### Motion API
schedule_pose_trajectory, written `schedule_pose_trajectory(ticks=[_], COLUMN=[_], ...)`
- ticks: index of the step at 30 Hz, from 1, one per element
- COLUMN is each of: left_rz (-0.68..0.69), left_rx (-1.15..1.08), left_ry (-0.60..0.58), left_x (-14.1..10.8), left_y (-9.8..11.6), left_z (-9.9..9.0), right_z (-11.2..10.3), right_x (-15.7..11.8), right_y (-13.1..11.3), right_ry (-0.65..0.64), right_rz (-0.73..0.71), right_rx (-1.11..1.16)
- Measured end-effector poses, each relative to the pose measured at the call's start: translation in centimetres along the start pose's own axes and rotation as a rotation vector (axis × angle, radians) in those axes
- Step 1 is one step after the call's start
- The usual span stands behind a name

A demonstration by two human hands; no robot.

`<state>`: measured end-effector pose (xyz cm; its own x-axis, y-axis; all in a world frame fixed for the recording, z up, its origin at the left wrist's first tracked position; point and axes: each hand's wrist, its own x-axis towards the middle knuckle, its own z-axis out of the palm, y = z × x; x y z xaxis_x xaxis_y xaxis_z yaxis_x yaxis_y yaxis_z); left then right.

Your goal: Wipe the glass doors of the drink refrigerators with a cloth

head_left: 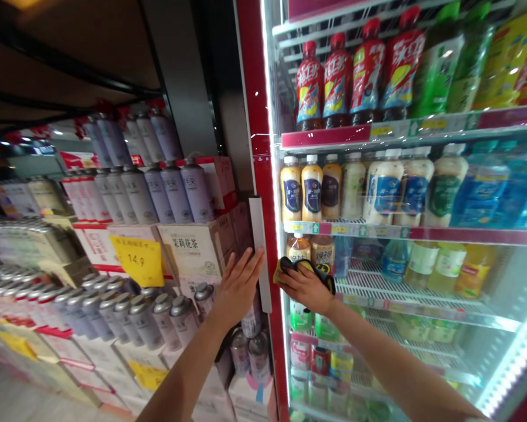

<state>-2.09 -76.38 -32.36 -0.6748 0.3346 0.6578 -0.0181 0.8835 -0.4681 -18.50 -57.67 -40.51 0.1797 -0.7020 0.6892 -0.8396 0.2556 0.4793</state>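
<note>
My left hand [237, 288] has its fingers stretched out, with the fingertips at the long white door handle [260, 255] of a drinks fridge. My right hand [308, 287] presses a black and yellow cloth [282, 271] against the fridge's glass door, near its red left frame [268, 196]. Part of the cloth is hidden under the palm, and its dark edge sticks out beyond the fingers. Behind the cloth, through the glass, an orange-capped bottle [299, 246] shows.
Inside the fridge, red iced-tea bottles [309, 88] and white-capped bottles [312, 181] stand on wire shelves. To the left, purple-grey cans [196, 190] are stacked on cartons [193, 246], with a yellow price sign [139, 259]. A dark pillar [182, 76] rises beside the fridge.
</note>
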Motion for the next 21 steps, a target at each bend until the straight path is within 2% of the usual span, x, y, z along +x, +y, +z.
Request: schedule_pose_trajectory(ticks=[2,4,7,10,15,21], left_rz=[0.035,0.058,0.076,0.082,0.044,0.011], left_rx=[0.009,0.017,0.036,0.056,0.065,-0.007], left_ry=[0.039,0.091,0.17,0.256,0.362,0.433], left_x=[0.1,0.8,3.0,5.6,9.6,12.4], left_y=[-0.9,-1.8,-3.1,-4.0,-5.3,-6.4], left_z=[-0.2,-0.5,-1.3,-2.2,-3.1,-1.9], right_z=[-1.4,-3.6,-7.3,-10.4,-14.0,-17.7], right_x=[1.2,4.3,10.9,17.6,25.5,32.3], right_y=[1.8,4.5,8.9,12.5,16.4,20.2], right_ry=[0.06,0.105,0.151,0.141,0.102,0.137], right_rz=[0.008,0.095,0.231,0.245,0.235,0.334], right_rx=[-0.058,-0.121,-0.194,-0.237,-0.295,-0.38])
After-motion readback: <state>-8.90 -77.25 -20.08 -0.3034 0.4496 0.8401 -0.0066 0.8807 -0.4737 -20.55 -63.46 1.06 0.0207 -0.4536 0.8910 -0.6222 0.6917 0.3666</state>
